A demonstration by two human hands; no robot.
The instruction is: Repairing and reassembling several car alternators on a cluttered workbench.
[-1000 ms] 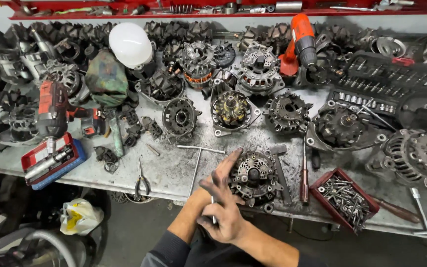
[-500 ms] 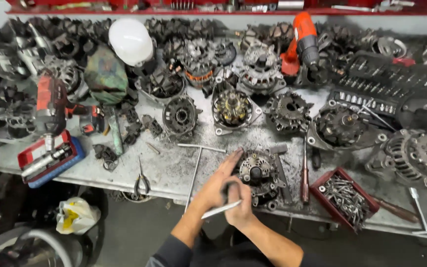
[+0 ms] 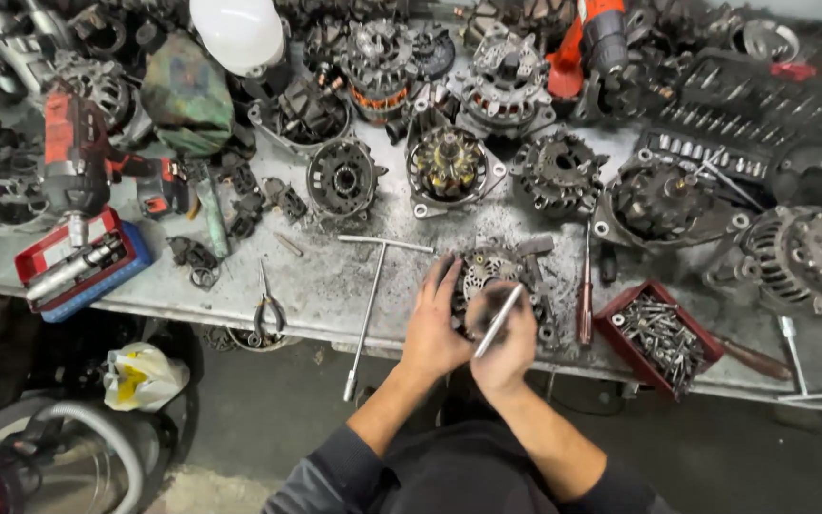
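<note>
Right now, left hand (image 3: 438,328) cupped over the near left side of a round metal motor part (image 3: 499,286), fingers (image 3: 441,278) curled against its rim and gripping it. Right hand (image 3: 504,345) closed around a thin silver rod (image 3: 499,321), held slanted with its far end touching the motor part's near face. Motor part lying flat on the grey bench (image 3: 335,276), close to the near edge and about midway along it.

Just left of the hands, a long T-handled wrench (image 3: 368,305), its bar pointing near and its tip past the bench edge. Further left, a pair of pliers (image 3: 266,309) near the edge, then a red and blue tray (image 3: 83,262) holding a silver tool. Just right of the motor part, a red-handled screwdriver (image 3: 585,295) lying near-to-far, and beside that a red box of screws (image 3: 660,335).

Beyond, toward the far side, several more round motor housings, among them a black one (image 3: 342,178) and a silver one with a copper core (image 3: 449,164). Far left, a white hard hat (image 3: 237,30) next to a green pouch (image 3: 187,95). Far right, a black socket set (image 3: 715,152).
</note>
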